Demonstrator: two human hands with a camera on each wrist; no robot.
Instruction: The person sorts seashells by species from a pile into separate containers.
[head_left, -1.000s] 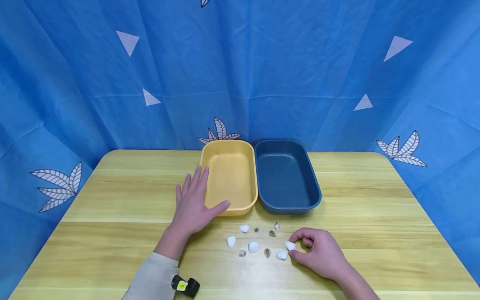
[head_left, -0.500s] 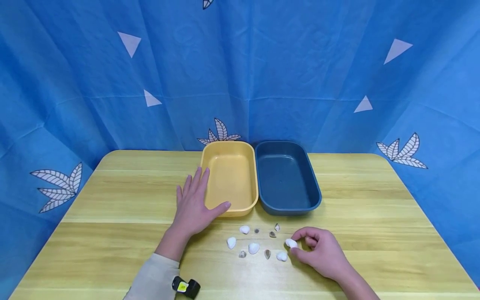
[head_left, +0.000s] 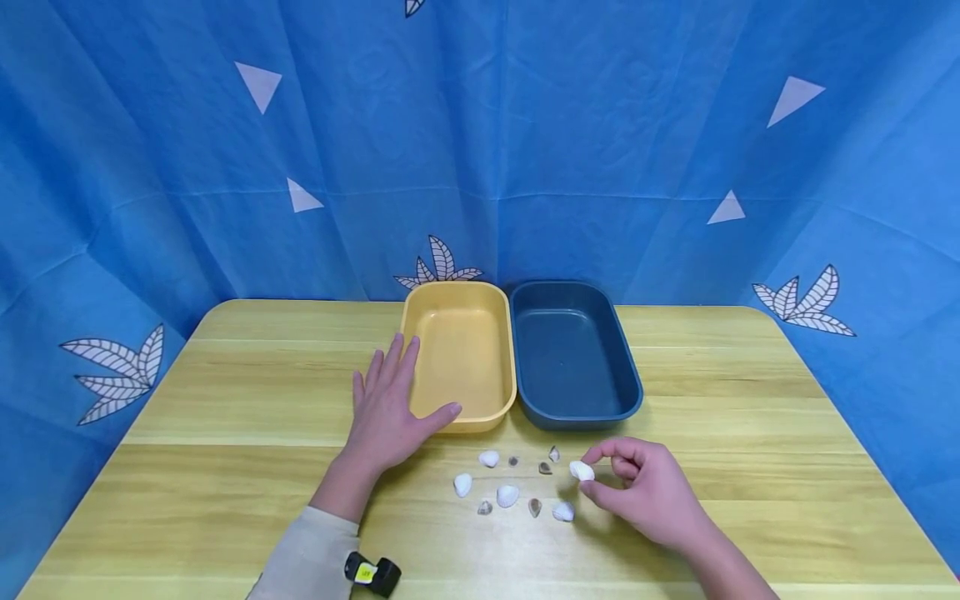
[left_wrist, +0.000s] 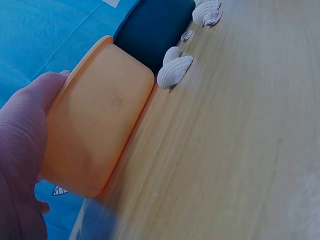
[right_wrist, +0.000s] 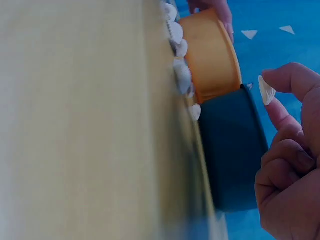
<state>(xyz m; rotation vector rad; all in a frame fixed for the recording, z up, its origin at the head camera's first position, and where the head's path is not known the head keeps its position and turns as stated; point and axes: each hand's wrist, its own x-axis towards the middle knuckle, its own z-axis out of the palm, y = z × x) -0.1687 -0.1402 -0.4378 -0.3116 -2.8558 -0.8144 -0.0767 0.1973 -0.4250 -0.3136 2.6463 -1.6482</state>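
In the head view my right hand (head_left: pixel 648 492) pinches a white seashell (head_left: pixel 581 471) between thumb and index finger, raised off the table. The right wrist view shows this shell edge-on at the fingertips, the other fingers curled. My left hand (head_left: pixel 386 421) rests spread against the front left corner of a yellow bin (head_left: pixel 465 367), fingers straight and thumb over its rim. Several white shells, one of them a ribbed shell (head_left: pixel 507 496), lie on the table in front of the bins. Small brown shells, such as a pointed one (head_left: pixel 535 507), lie among them.
A dark blue bin (head_left: pixel 573 362) stands right beside the yellow one, nothing visible inside either. Both sit on a wooden table (head_left: pixel 750 433) near its far edge. Behind hangs a blue patterned curtain (head_left: pixel 570 150). A black strap device (head_left: pixel 372 573) is on the left sleeve.
My right hand has lifted the white shell from the table, moving slightly up and away from the shell near it. My left hand has stayed at the yellow bin.
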